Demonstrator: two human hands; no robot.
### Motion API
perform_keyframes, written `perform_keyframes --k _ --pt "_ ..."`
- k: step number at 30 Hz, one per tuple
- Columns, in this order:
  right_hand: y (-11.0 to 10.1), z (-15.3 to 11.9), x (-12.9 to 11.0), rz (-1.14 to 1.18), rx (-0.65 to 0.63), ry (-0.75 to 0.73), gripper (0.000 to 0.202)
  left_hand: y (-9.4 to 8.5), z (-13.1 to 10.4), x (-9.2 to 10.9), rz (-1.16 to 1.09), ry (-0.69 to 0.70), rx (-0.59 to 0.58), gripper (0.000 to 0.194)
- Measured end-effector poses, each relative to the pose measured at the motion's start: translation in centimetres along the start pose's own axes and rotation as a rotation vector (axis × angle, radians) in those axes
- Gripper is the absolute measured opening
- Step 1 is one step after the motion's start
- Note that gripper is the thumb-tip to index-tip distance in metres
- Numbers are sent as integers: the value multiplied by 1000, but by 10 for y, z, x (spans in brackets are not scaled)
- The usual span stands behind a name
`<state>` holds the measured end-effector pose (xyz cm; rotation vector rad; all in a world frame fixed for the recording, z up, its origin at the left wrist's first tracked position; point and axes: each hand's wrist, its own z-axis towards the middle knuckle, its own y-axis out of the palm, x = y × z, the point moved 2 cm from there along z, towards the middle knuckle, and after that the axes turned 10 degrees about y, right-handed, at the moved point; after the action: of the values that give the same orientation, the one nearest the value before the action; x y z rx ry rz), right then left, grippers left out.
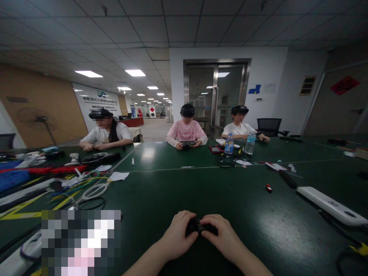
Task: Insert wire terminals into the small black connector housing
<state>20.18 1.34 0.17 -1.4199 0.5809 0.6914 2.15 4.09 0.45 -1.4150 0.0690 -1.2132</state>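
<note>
Low in the middle of the view, both my hands meet around a small black object (199, 227) just above the green table (152, 199). My left hand (177, 233) is closed on its left side, thumb underneath and fingers over the top. From the right, my right hand (222, 234) grips the same object between thumb and fingers. Its kind cannot be made out, since my fingers cover much of it and the picture is dark there. A small red item (268, 188) lies beyond my right hand.
White power strips lie at right (330, 205) and lower left. Coiled white cable (94, 191) and blue trays (13, 180) crowd the left. Two bottles stand farther back, one a blue-labelled bottle (229, 144). Three people wearing headsets sit across the table; the middle person (186, 130) holds something dark.
</note>
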Motion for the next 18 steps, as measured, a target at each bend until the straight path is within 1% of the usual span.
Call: perform_keyframes --k 9,12,15,18 --pt "3 0 3 7 -12 8 23 -2 0 3 -12 2 2 32" --pt "1 0 3 81 -9 18 23 -2 -1 2 -53 -2 20 31" --pt "-3 0 1 182 15 14 22 -3 -1 1 -88 -33 29 32" --pt "-9 0 -2 220 38 37 23 -4 -1 1 -112 -68 29 34"
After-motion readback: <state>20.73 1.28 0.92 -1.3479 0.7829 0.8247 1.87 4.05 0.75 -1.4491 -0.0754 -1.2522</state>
